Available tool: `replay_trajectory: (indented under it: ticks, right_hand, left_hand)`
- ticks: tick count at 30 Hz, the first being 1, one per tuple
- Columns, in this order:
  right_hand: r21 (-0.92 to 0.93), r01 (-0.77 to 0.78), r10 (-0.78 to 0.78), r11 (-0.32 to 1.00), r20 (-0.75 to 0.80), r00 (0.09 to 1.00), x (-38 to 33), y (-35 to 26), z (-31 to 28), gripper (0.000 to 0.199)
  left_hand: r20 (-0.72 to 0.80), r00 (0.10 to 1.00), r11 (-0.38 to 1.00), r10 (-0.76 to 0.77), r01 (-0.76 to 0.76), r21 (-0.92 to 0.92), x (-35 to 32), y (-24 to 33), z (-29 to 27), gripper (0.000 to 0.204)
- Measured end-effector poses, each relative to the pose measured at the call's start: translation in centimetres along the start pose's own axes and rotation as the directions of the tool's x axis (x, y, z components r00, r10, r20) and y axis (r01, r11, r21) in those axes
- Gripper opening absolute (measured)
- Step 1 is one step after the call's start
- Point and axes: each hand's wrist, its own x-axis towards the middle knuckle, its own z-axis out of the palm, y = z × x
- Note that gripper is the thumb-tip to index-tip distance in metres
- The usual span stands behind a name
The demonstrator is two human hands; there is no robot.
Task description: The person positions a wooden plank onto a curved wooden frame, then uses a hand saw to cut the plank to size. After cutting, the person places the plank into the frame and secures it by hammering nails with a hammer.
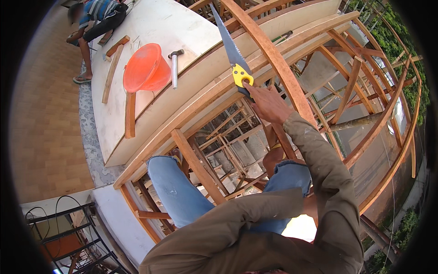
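Handsaw sits in right fingers; orange bucket stands beside hammer.

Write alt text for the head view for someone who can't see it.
A person's right hand holds a yellow-handled handsaw above a wooden frame. An orange bucket and a hammer are on a white surface, and another person is at upper left.

One handsaw, one hammer, one orange bucket, two denim trouser legs, one right hand and one other person can be counted.
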Motion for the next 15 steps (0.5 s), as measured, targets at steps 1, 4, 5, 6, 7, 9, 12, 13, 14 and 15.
replay_trajectory:
  ticks: [1, 4, 5, 6, 7, 9, 12, 13, 14, 15]
  right_hand:
    - [-0.057, 0.032, -0.035, 0.998, -0.066, 0.997, 2.4, 1.4, 2.1, 0.068]
    - [-0.138, 0.033, -0.024, 0.99, 0.064, 0.998, 11.3, -0.6, 6.6, 0.062]
    - [-0.139, 0.046, -0.032, 0.989, 0.102, 0.994, 13.7, -1.5, 8.0, 0.06]
    - [-0.144, 0.051, -0.032, 0.988, 0.137, 0.99, 16.0, -2.1, 9.2, 0.058]
    - [-0.153, 0.059, -0.032, 0.986, 0.169, 0.985, 18.3, -2.5, 9.8, 0.056]
    - [-0.239, 0.002, 0.028, 0.971, 0.122, 0.992, 21.7, -0.5, 10.1, 0.053]
    - [-0.339, -0.136, 0.068, 0.931, -0.207, 0.976, 23.1, 1.6, 9.8, 0.048]
    - [-0.197, -0.147, 0.111, 0.969, -0.184, 0.977, 22.4, 0.4, 9.6, 0.049]
    - [-0.058, -0.132, 0.122, 0.99, -0.151, 0.981, 21.0, 0.0, 9.7, 0.061]
    - [-0.003, -0.078, 0.077, 0.997, -0.135, 0.988, 19.3, -1.4, 9.6, 0.06]
  left_hand:
    - [-0.008, 0.999, 0.999, 0.034, -0.034, -0.021, -0.2, 0.5, 0.4, 0.021]
    - [-0.027, 1.0, 0.998, -0.006, 0.004, -0.065, -3.9, 0.2, -0.6, 0.022]
    - [-0.033, 0.999, 0.997, -0.007, 0.004, -0.08, -5.0, 0.2, -0.9, 0.023]
    - [-0.04, 0.999, 0.996, 0.002, -0.006, -0.094, -5.9, 0.4, -1.2, 0.023]
    - [-0.045, 0.999, 0.994, 0.006, -0.011, -0.107, -6.7, 0.6, -1.8, 0.023]
    - [-0.057, 0.996, 0.989, 0.065, -0.072, -0.132, -7.6, 1.2, -1.6, 0.024]
    - [-0.081, 0.993, 0.98, 0.081, -0.094, -0.176, -9.0, 2.4, -2.6, 0.025]
    - [-0.109, 0.992, 0.977, 0.064, -0.085, -0.195, -9.9, 2.5, -3.0, 0.025]
    - [-0.142, 0.988, 0.973, 0.055, -0.085, -0.216, -10.7, 3.2, -3.5, 0.026]
    - [-0.183, 0.983, 0.971, 0.025, -0.068, -0.229, -11.8, 3.1, -4.5, 0.026]
